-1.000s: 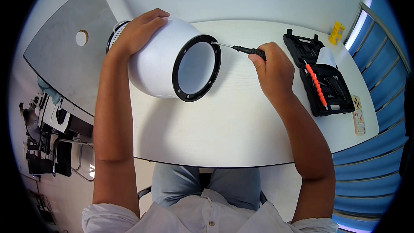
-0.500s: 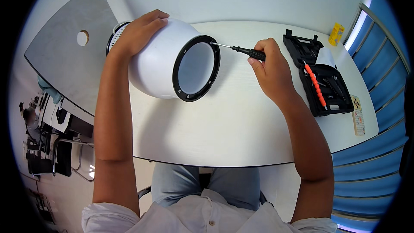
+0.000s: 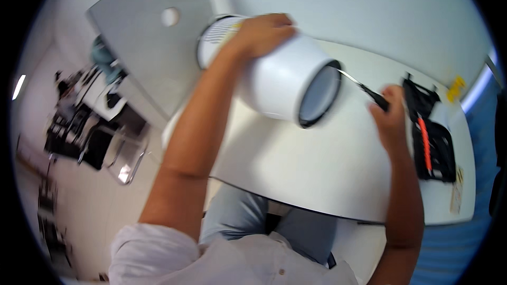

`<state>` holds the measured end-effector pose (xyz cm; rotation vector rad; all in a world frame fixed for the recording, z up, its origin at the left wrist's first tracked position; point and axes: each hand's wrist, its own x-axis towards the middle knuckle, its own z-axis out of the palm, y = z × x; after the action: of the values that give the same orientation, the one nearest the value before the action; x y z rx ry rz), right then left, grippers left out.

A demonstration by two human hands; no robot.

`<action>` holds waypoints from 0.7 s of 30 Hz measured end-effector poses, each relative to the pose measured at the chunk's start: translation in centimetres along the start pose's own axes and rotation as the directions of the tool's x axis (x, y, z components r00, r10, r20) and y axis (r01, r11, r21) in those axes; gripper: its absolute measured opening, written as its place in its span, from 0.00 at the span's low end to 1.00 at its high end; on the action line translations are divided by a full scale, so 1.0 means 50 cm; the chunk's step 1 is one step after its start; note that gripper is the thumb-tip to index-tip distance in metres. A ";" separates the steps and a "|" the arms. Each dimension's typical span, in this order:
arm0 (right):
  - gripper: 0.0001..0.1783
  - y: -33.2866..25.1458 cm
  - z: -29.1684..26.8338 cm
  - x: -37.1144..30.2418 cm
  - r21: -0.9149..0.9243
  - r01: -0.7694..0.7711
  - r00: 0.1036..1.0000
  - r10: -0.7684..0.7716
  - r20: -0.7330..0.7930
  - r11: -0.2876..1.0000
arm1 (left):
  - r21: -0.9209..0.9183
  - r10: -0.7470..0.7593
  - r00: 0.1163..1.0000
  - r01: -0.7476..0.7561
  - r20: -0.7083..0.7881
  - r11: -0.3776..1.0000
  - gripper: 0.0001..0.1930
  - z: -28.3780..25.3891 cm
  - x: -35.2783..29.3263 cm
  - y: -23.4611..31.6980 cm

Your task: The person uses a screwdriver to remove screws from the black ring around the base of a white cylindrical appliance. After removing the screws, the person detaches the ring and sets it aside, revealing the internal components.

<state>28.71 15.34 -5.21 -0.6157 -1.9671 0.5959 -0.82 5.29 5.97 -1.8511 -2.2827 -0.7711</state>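
A white cone-shaped lamp housing (image 3: 277, 82) with a black front ring (image 3: 318, 96) lies on its side on the white table (image 3: 317, 174). My left hand (image 3: 261, 34) presses down on its upper back part, near the ribbed rear end (image 3: 219, 31). My right hand (image 3: 391, 116) grips a screwdriver with a black handle (image 3: 372, 94). Its metal shaft reaches up and left to the top edge of the black ring.
An open black tool case (image 3: 433, 137) with an orange tool inside lies at the table's right end, a small card (image 3: 457, 192) below it. A grey partition panel (image 3: 153, 47) with a round hole stands left of the table. Desks and chairs (image 3: 90, 126) stand farther left.
The view has swung sharply to the left and tilted, blurring the picture. Both hands keep their hold; the screwdriver tip stays at the ring's edge.
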 end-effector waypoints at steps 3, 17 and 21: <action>0.11 0.026 -0.025 0.004 -0.140 0.091 0.996 -0.092 -0.001 0.986 | 0.033 0.026 1.000 -0.026 0.005 0.999 0.26 0.004 0.010 0.018; 0.11 0.044 0.014 0.019 -0.138 0.019 0.995 -0.033 -0.096 0.990 | 0.050 0.034 0.999 -0.035 0.008 0.998 0.25 0.000 -0.007 0.008; 0.15 0.032 0.013 0.006 0.290 -0.488 0.872 0.446 0.201 0.823 | 0.039 0.041 0.999 -0.042 0.009 0.998 0.25 -0.003 -0.013 0.009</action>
<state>28.27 16.66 -6.30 -0.8708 -1.7669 1.2736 -0.28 4.72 6.01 -1.8816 -2.2401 -0.7089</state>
